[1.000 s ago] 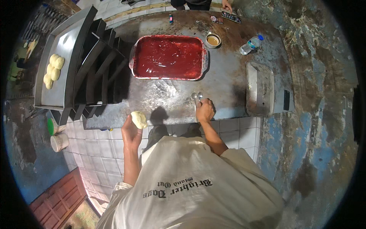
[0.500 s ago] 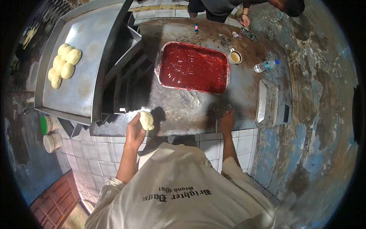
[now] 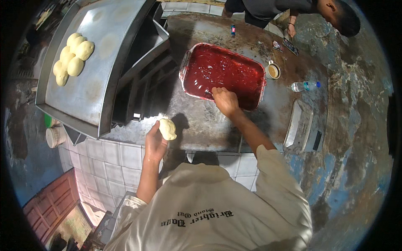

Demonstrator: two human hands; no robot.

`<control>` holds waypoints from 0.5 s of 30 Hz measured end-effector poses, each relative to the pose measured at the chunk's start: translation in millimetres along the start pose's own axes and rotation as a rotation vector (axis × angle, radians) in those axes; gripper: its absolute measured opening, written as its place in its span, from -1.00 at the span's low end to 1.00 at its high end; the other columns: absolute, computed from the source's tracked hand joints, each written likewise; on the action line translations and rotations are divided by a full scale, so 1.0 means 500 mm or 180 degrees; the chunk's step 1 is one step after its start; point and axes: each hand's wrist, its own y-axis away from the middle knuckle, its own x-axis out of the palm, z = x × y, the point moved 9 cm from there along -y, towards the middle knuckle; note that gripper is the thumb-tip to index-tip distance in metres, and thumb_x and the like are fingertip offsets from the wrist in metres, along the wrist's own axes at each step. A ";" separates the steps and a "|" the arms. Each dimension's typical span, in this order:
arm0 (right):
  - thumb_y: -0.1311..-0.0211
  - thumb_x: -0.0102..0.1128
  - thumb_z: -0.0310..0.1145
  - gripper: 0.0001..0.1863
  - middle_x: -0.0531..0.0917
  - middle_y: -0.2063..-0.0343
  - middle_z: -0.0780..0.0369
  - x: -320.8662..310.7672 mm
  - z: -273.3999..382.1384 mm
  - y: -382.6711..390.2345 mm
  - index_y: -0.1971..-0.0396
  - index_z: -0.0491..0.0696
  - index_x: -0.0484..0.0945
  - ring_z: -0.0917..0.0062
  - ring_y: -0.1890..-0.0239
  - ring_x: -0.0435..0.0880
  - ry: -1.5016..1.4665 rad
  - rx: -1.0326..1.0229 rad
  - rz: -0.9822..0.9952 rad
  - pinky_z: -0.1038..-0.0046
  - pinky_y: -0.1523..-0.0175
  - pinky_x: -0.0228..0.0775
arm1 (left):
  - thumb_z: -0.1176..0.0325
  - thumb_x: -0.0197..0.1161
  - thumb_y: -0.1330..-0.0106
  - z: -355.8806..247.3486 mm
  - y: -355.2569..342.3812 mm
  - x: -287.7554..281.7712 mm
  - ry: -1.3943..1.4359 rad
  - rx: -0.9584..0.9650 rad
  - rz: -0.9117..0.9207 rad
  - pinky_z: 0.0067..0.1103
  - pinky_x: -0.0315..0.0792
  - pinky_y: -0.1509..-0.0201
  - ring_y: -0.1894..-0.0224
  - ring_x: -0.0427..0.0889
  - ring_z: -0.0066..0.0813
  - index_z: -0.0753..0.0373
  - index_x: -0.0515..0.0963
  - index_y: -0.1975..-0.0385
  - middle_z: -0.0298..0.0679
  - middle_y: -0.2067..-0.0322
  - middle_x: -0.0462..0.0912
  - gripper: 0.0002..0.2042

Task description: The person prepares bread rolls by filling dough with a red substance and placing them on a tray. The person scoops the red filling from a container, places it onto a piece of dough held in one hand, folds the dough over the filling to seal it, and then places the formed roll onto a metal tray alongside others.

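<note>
My left hand [image 3: 155, 142] holds a piece of pale yellow dough [image 3: 168, 129] above the near edge of the table; the dough is bulging and uneven at its lower end. My right hand [image 3: 225, 101] reaches over the near rim of a rectangular tray [image 3: 183, 73] filled with glossy red paste [image 3: 222, 69]. Its fingers are closed at the paste, and what they grip is mostly hidden under them. Several smooth round dough balls [image 3: 75, 66] sit clustered on a large metal baking tray [image 3: 98, 69] at the left.
Below the baking tray stand more stacked metal trays [image 3: 144, 54]. Right of the red tray are a cup [image 3: 273, 70], a plastic bottle [image 3: 305, 86] and a shallow metal pan [image 3: 299, 126]. A person in dark clothes [image 3: 272, 8] leans at the far side, one hand [image 3: 291, 29] by the table.
My right hand has moved from the table's near edge forward and left to the red paste. My left hand still holds the dough. The view has shifted slightly.
</note>
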 end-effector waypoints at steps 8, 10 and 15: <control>-0.37 0.03 -0.35 -0.77 0.77 0.28 0.08 0.020 -0.010 -0.024 0.22 -0.08 0.66 0.17 0.19 0.80 -0.0047 0.0119 0.0574 0.13 0.14 0.65 | 0.22 0.12 -0.58 0.017 0.007 0.007 0.0024 0.0108 0.0056 -0.34 0.56 -0.23 -0.06 0.70 -0.27 0.33 0.52 -0.09 -0.12 -0.02 0.69 -0.69; -0.35 0.09 -0.30 -0.77 0.76 0.27 0.03 0.000 -0.016 -0.020 0.23 -0.08 0.69 0.13 0.19 0.78 -0.0391 0.0331 0.0831 0.16 0.14 0.62 | 0.21 0.14 -0.58 0.023 0.003 0.015 0.0128 0.0084 0.0083 -0.34 0.57 -0.22 -0.06 0.70 -0.27 0.33 0.52 -0.08 -0.12 -0.01 0.70 -0.69; -0.44 0.24 -0.23 -0.77 0.70 0.48 0.23 -0.020 -0.044 0.020 0.32 -0.10 0.58 0.34 0.34 0.73 -0.2625 -0.0061 0.0488 0.32 0.18 0.53 | 0.17 0.09 -0.60 0.034 -0.026 0.053 0.0122 0.0124 0.0399 -0.32 0.57 -0.19 -0.07 0.68 -0.26 0.32 0.52 -0.09 -0.11 -0.02 0.68 -0.67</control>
